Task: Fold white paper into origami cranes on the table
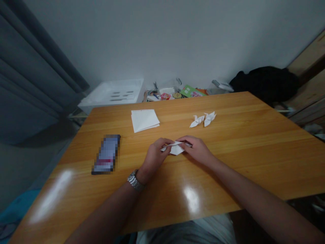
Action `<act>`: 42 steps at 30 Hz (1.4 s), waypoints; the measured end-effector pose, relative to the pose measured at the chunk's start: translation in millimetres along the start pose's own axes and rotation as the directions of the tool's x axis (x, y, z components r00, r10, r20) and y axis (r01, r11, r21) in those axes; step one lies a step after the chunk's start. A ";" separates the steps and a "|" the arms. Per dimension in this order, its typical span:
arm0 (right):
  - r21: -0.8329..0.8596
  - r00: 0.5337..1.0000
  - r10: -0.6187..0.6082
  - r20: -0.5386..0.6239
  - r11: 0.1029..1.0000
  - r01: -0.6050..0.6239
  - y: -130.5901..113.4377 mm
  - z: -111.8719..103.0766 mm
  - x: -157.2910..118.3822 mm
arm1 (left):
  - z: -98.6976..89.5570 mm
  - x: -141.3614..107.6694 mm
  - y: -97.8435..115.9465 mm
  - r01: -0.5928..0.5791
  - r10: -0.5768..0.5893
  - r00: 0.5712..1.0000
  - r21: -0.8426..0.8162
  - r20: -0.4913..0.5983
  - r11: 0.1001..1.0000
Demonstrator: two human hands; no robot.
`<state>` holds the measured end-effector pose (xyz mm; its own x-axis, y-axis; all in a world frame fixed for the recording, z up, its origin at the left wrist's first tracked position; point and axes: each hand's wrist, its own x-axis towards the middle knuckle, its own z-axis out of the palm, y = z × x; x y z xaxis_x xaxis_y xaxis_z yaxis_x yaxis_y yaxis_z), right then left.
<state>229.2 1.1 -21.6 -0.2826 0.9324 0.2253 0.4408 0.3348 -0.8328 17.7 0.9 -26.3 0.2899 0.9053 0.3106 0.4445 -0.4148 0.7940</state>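
Note:
A partly folded piece of white paper [177, 149] is held between my two hands over the middle of the wooden table [228, 142]. My left hand [157, 152] pinches its left side, and a metal-banded watch [135, 180] circles that wrist. On the other side, my right hand [196, 149] pinches the paper's right edge. The lower part of the paper hangs down in a blunt point between my thumbs. My fingers cover both ends of it. Just beyond my right hand stand two folded paper cranes, one [197, 121] beside the other [209, 119].
A small stack of lined paper sheets [144, 120] lies at the back left, with a phone [106, 154] nearer on the left. Behind the table are a white plastic tray [116, 91], a green booklet [191, 91] among small items, and a black cloth heap [266, 81].

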 end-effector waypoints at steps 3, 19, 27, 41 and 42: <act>0.017 1.000 -0.009 -0.002 1.000 0.009 -1.0 -0.4 0.0 | -0.7 0.3 2.2 0.000 0.000 1.000 0.000 -0.015 1.000; 0.267 0.993 0.114 0.033 0.956 -0.119 7.7 2.0 1.1 | -3.4 -0.6 2.7 -0.031 0.031 0.999 0.050 0.009 0.998; 0.158 0.995 0.099 0.017 0.982 -0.100 6.9 -0.8 1.2 | -5.6 2.9 4.5 0.043 -0.043 0.999 0.008 -0.002 0.999; -0.117 1.000 0.020 0.000 0.993 -0.020 -4.9 3.7 3.5 | 2.1 0.4 4.4 0.134 -0.134 0.990 0.019 0.049 0.991; -0.123 1.000 0.021 0.001 0.992 -0.021 -4.9 3.9 3.8 | 2.4 0.4 4.1 0.134 -0.135 0.990 0.022 0.049 0.991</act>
<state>222.7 2.5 -18.7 -0.2744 0.9390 0.2072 0.5483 0.3298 -0.7685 21.7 -0.6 -24.1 0.2684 0.9473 0.1751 0.4982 -0.2920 0.8164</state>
